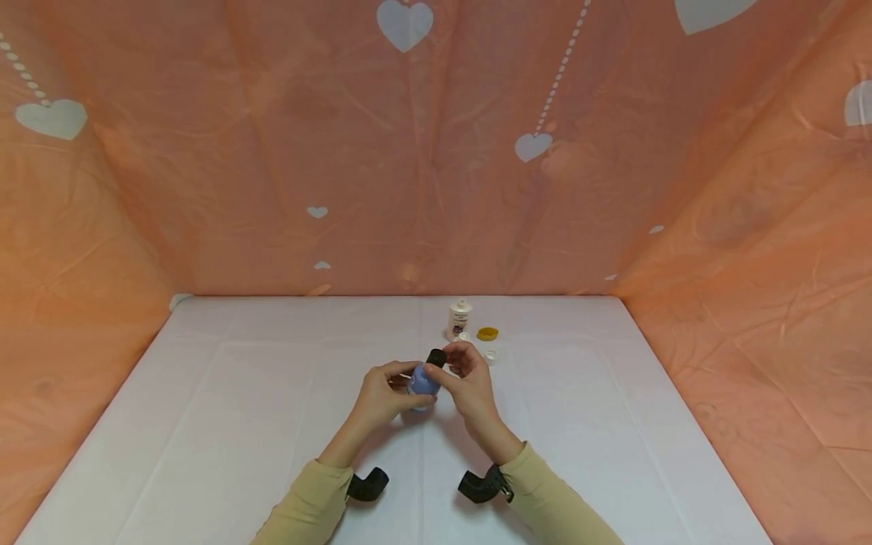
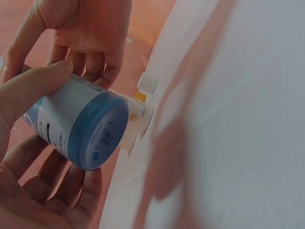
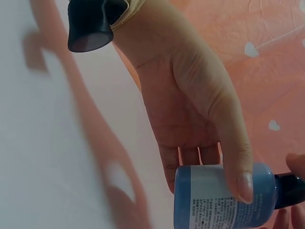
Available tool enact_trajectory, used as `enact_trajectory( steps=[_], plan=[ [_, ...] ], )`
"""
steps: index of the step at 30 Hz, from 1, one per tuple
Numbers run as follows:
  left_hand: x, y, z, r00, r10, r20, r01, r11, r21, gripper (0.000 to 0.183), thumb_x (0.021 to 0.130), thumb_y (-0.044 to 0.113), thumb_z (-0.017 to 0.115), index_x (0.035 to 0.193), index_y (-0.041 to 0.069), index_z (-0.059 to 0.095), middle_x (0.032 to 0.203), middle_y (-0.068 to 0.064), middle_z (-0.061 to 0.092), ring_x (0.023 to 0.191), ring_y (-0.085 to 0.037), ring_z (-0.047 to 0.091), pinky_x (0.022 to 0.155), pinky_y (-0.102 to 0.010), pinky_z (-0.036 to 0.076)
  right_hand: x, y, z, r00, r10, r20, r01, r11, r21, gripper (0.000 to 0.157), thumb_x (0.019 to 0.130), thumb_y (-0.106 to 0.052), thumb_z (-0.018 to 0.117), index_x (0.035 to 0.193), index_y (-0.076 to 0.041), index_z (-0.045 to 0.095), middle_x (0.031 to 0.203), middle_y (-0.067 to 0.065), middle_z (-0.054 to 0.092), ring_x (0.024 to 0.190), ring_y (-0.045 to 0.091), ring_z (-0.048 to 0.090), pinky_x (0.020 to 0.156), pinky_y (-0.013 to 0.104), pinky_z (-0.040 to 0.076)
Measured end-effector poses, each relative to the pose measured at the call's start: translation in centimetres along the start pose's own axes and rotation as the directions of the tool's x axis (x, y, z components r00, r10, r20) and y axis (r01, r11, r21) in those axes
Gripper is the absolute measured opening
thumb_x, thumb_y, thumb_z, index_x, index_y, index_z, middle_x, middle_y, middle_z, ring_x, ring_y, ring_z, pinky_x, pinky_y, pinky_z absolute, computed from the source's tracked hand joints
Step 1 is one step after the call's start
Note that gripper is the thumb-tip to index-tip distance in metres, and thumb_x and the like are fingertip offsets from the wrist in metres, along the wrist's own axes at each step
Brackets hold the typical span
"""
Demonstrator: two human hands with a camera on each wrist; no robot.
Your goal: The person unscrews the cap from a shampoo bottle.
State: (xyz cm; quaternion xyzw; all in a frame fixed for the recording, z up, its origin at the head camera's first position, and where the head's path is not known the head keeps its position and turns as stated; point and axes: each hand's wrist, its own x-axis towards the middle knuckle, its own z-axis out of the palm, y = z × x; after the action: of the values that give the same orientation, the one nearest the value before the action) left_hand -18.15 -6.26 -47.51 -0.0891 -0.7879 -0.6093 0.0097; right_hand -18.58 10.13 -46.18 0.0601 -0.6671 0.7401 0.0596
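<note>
A small blue bottle [image 1: 421, 382] with a black cap [image 1: 436, 357] is held tilted above the white table. My left hand [image 1: 378, 393] grips its body, thumb on one side and fingers on the other. At the top end, my right hand [image 1: 473, 390] pinches the black cap between thumb and fingers. From the left wrist view, the blue base of the bottle [image 2: 102, 131] faces the camera, and the right hand [image 2: 93, 28] appears behind it. The right wrist view shows the printed label of the bottle [image 3: 214, 205] under the left thumb, with the cap [image 3: 288, 191] at the right edge.
Beyond the hands stands a white bottle [image 1: 459, 319] with dark print. A yellow lid [image 1: 487, 333] lies to its right, and a small white cap [image 1: 491, 356] lies nearer. Orange curtains with pale hearts border the back and sides of the white table [image 1: 225, 424].
</note>
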Motion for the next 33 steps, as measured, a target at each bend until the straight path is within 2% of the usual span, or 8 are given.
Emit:
enact_trajectory(
  steps=[5,14,16,19,24,26,33],
  plan=[
    [0.0,0.1,0.0,1.000,-0.010,-0.006,0.010,1.000,0.004,0.052,0.063,0.013,0.091,0.111,0.010,0.072,0.102,-0.001,0.067,0.084,-0.018,0.064,0.073,-0.032,0.055,0.0,0.1,0.1,1.000,-0.002,-0.014,0.002,1.000,0.010,0.035,0.077,-0.002,0.079,0.103,0.002,0.054,0.092,0.004,0.060,0.088,0.017,0.055,0.085,0.032,0.041],
    [0.0,-0.1,-0.1,1.000,0.016,-0.009,-0.017,1.000,-0.003,0.053,0.062,0.011,0.091,0.111,0.007,0.072,0.100,-0.004,0.067,0.083,-0.020,0.065,0.073,-0.032,0.055,0.0,0.1,-0.1,1.000,0.006,0.015,-0.006,1.000,-0.010,0.031,0.081,0.000,0.075,0.107,0.003,0.059,0.100,0.007,0.064,0.094,0.016,0.057,0.095,0.048,0.039],
    [0.0,-0.2,-0.1,1.000,0.018,-0.013,-0.018,1.000,-0.002,0.052,0.062,0.010,0.091,0.110,0.007,0.072,0.100,-0.004,0.067,0.083,-0.020,0.065,0.072,-0.032,0.055,-0.1,-0.1,-0.2,0.999,0.010,0.031,-0.010,1.000,-0.011,0.031,0.081,0.001,0.074,0.110,0.004,0.061,0.103,0.010,0.065,0.097,0.017,0.058,0.097,0.050,0.037],
    [0.1,-0.2,-0.1,1.000,0.006,-0.023,-0.006,1.000,-0.013,0.052,0.061,0.006,0.090,0.110,0.006,0.072,0.099,-0.004,0.067,0.083,-0.021,0.065,0.072,-0.031,0.055,-0.4,-1.1,-0.2,0.998,0.005,0.060,-0.003,1.000,-0.029,0.032,0.083,0.003,0.071,0.114,0.006,0.062,0.106,0.015,0.066,0.101,0.018,0.058,0.097,0.047,0.037],
    [0.1,-0.1,0.2,0.998,0.000,-0.058,-0.002,1.000,-0.027,0.052,0.060,-0.004,0.088,0.109,-0.002,0.070,0.098,-0.010,0.067,0.083,-0.030,0.065,0.073,-0.041,0.056,-1.0,-2.9,0.0,0.996,-0.009,0.087,0.014,0.998,-0.057,0.034,0.085,0.005,0.067,0.118,0.010,0.061,0.109,0.021,0.066,0.105,0.016,0.055,0.097,0.041,0.038],
    [0.1,-0.1,0.3,0.998,0.004,-0.067,-0.006,1.000,-0.026,0.051,0.060,-0.006,0.087,0.108,-0.004,0.070,0.098,-0.011,0.067,0.083,-0.031,0.065,0.074,-0.045,0.055,-1.0,-3.0,0.1,0.996,-0.012,0.087,0.016,0.999,-0.052,0.035,0.085,0.006,0.066,0.119,0.011,0.060,0.110,0.022,0.065,0.106,0.016,0.055,0.098,0.041,0.037],
    [0.2,-0.1,0.0,1.000,0.005,-0.022,-0.005,1.000,-0.013,0.050,0.062,0.006,0.090,0.110,0.005,0.072,0.098,-0.004,0.067,0.083,-0.021,0.065,0.073,-0.033,0.055,-1.0,-3.0,0.5,0.997,-0.011,0.072,0.013,0.999,-0.040,0.047,0.081,0.006,0.071,0.123,0.013,0.050,0.110,0.017,0.059,0.101,0.021,0.054,0.096,0.048,0.037]
  ],
)
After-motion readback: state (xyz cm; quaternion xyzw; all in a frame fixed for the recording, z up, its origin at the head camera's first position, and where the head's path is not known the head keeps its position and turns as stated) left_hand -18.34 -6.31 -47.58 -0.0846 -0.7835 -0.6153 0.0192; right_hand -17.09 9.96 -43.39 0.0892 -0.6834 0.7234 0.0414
